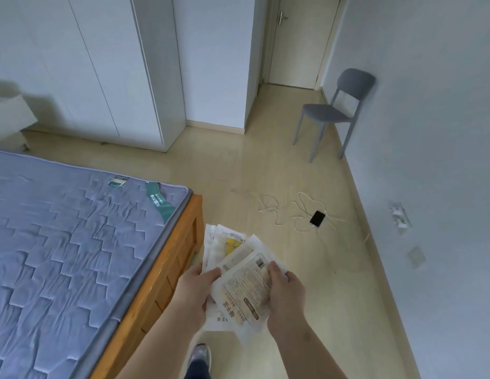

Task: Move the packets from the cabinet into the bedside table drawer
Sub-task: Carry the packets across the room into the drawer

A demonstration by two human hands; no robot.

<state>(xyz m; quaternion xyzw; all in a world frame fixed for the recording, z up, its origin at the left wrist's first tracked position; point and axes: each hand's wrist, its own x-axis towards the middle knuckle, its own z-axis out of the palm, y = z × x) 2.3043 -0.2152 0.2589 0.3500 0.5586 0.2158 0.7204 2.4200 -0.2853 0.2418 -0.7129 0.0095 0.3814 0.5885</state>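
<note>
I hold a fanned stack of several flat packets [242, 274], white and beige with printed labels, in front of me above the floor. My left hand [196, 289] grips the stack's left edge with the thumb on top. On the right edge, my right hand [286, 292] pinches the top packet, thumb pressed on its face. The white cabinet [96, 67] stands closed along the far wall. No bedside table or drawer is in view.
A bed with a blue quilted mattress [60, 255] and wooden frame [167, 272] fills the left. A phone [317, 218] and white cables lie on the floor ahead. A grey chair [334, 110] stands by the right wall, a door [298, 39] behind it.
</note>
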